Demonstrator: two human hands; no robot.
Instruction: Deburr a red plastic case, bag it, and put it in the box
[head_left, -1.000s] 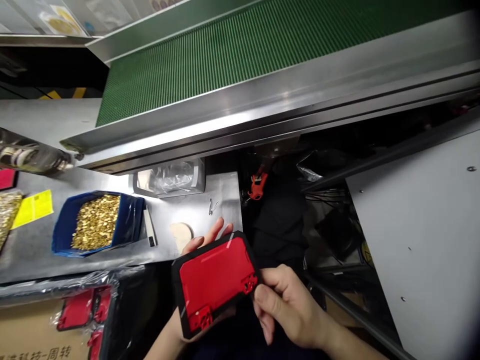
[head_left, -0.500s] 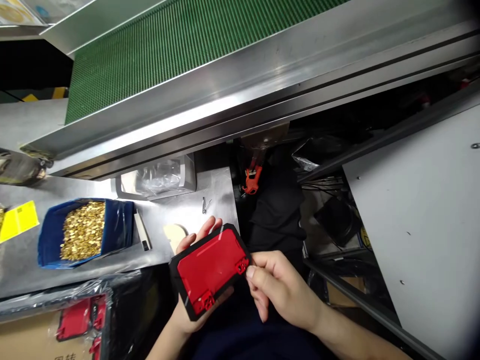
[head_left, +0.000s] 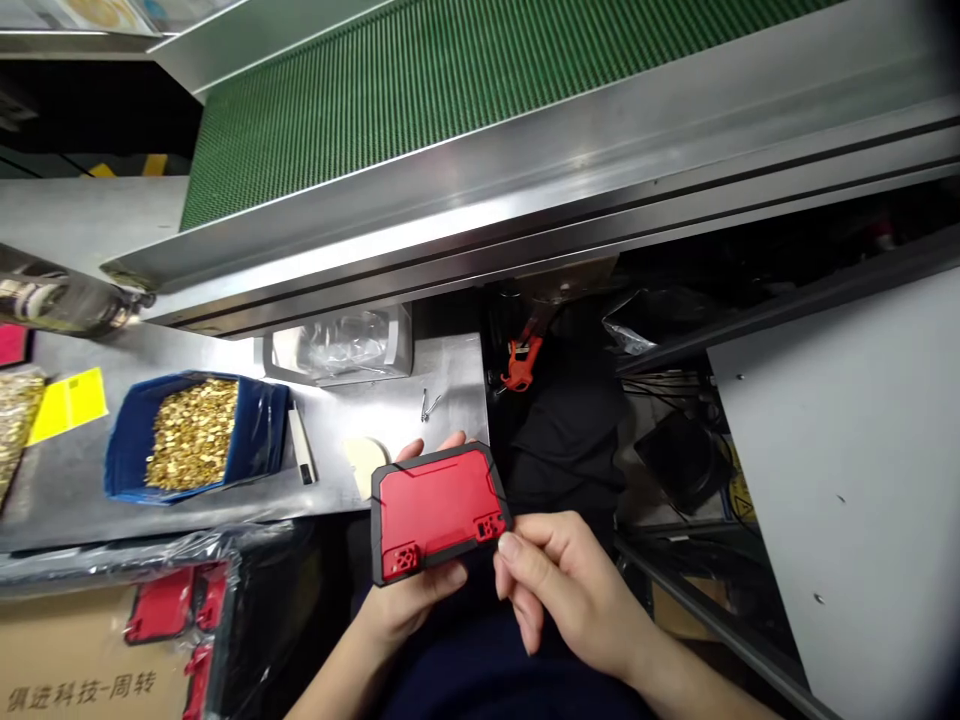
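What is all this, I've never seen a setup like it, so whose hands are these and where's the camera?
There is no robot here. These are a person's own bare hands, and every picture comes from one camera worn on the head, looking forward and down. The left hand supports a red and black case from underneath, and the right hand touches its near right corner. Beyond them is a metal table. On it are a blue bin of small gold-coloured pieces, a yellow label and a tray with clear plastic in it. Above the table runs a ribbed green belt. At lower left are more red pieces.
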